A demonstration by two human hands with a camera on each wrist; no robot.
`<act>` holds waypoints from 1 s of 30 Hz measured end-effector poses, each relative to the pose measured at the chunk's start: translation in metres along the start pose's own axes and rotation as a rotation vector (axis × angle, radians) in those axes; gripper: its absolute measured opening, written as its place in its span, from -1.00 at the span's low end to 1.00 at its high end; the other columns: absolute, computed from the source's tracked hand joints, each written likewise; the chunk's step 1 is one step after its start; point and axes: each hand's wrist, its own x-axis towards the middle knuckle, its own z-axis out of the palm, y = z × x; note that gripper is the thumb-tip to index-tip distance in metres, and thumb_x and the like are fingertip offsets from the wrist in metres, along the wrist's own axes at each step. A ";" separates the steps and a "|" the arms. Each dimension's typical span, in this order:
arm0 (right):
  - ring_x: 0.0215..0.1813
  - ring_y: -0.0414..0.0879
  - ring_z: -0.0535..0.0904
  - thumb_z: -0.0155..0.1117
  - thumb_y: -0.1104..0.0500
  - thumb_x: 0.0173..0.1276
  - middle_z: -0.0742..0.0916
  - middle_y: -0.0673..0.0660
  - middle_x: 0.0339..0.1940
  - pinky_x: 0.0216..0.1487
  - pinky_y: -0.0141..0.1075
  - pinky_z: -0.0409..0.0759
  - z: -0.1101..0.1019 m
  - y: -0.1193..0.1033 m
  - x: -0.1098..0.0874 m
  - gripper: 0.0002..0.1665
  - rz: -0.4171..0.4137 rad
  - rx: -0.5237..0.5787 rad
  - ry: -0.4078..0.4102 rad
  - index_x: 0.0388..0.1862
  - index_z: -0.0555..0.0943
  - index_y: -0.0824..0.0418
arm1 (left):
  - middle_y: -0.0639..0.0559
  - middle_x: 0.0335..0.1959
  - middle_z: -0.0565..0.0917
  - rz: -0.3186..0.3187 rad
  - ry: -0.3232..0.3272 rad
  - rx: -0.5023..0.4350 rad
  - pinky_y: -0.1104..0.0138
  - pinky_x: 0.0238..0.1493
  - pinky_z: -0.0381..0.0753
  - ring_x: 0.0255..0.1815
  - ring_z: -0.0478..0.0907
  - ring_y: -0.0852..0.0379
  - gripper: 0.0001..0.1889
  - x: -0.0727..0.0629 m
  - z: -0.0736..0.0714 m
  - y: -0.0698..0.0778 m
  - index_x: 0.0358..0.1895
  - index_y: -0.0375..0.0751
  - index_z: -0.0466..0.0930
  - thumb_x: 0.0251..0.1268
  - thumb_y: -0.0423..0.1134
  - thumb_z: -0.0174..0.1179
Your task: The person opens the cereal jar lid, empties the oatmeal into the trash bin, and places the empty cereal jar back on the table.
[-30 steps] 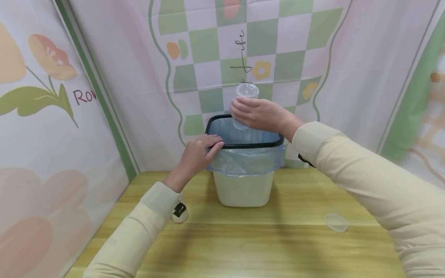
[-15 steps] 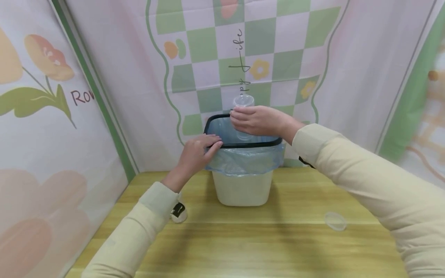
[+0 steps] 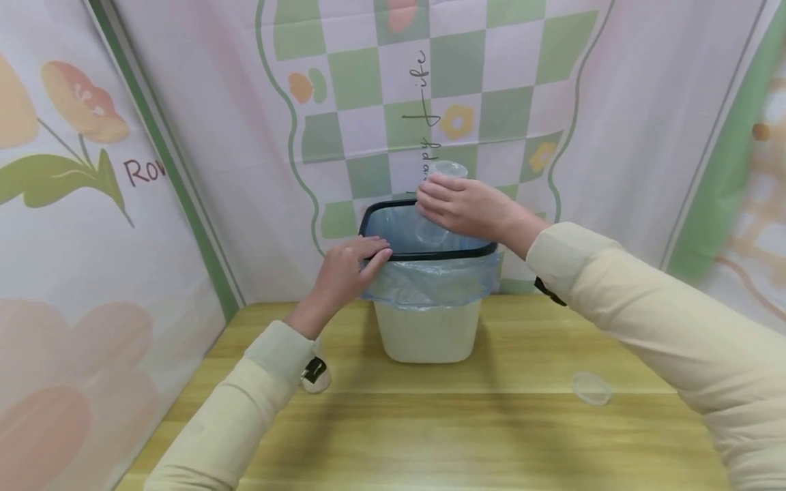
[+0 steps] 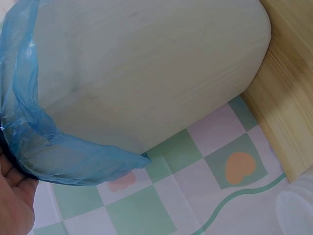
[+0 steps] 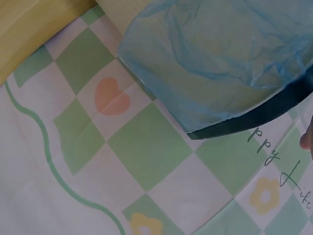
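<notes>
A pale trash can (image 3: 430,337) stands on the table, lined with a blue plastic bag (image 3: 437,283) under a black rim (image 3: 445,256). My left hand (image 3: 345,273) grips the rim at its left side; in the left wrist view the fingers (image 4: 12,171) wrap its edge. Above the can's mouth, my right hand (image 3: 469,208) holds a clear plastic cup (image 3: 432,233), tilted, with its lower end inside the mouth. Only a bit of fingertip (image 5: 306,141) shows in the right wrist view, where the cup is out of sight.
A clear round lid (image 3: 591,389) lies on the wooden table (image 3: 430,436) to the right. Part of a clear plastic container (image 4: 297,205) shows near my left wrist. Printed cloth (image 3: 350,75) hangs close behind the can and at both sides.
My right hand first lowers the cup toward the can, then shifts right and slightly up, tilting the cup so its lower end points left. My left hand stays on the rim.
</notes>
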 end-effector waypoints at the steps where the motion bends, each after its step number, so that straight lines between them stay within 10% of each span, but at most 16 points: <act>1: 0.27 0.06 0.43 0.31 0.34 0.30 0.60 0.20 0.18 0.45 -0.16 0.13 0.000 0.001 -0.002 -0.54 0.020 0.021 -0.002 0.19 0.56 0.23 | -0.09 -0.09 0.73 0.001 0.000 0.002 0.16 0.20 0.49 0.05 0.63 0.02 -0.77 0.000 0.000 0.000 -0.06 -0.28 0.74 0.37 -0.22 0.22; 20: 0.01 0.27 0.56 0.14 0.56 0.23 0.67 0.38 -0.08 0.18 0.01 0.49 -0.002 0.005 -0.039 -0.66 0.464 0.447 0.204 0.00 0.57 0.46 | -0.08 -0.06 0.72 -0.041 -0.030 0.001 0.16 0.22 0.47 0.08 0.61 0.03 -0.75 -0.003 0.000 -0.001 -0.03 -0.26 0.73 0.38 -0.20 0.20; 30: -0.08 0.32 0.60 0.23 0.54 0.01 0.67 0.42 -0.09 -0.04 0.08 0.60 -0.005 -0.001 -0.057 -0.49 0.635 0.582 0.111 0.03 0.52 0.52 | -0.08 -0.06 0.72 -0.047 -0.036 -0.002 0.15 0.22 0.46 0.09 0.61 0.03 -0.75 -0.003 0.001 -0.002 -0.02 -0.25 0.72 0.39 -0.20 0.20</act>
